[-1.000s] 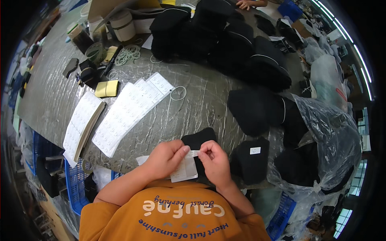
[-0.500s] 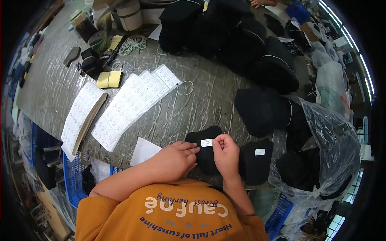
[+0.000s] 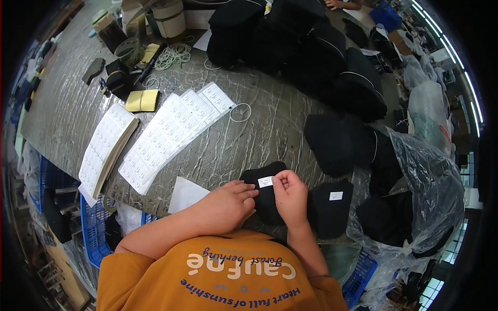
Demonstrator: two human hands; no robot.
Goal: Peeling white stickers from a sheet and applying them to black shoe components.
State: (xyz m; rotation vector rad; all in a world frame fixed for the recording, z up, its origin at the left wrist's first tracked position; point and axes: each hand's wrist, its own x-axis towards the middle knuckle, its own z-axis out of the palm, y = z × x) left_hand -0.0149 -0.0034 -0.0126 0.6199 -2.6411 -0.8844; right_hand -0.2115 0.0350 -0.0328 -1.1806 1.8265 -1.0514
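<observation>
1. Working at a grey table (image 3: 67,111) wrapped in wrinkled plastic film, you have blue crates (image 3: 96,225) at your left and a clear bag (image 3: 420,171) of black pieces at your right.
2. Since a second ago, the backing sheet has left your hands; it lies as a white paper (image 3: 185,194) beside your left hand (image 3: 225,205), which rests flat and loose on the black pad (image 3: 267,192). Your right hand (image 3: 290,194) pinches the small white sticker (image 3: 265,182) onto it.
3. Label sheets (image 3: 171,129) lie to the left, a labelled pad (image 3: 329,207) just right; nothing blocks you.
</observation>
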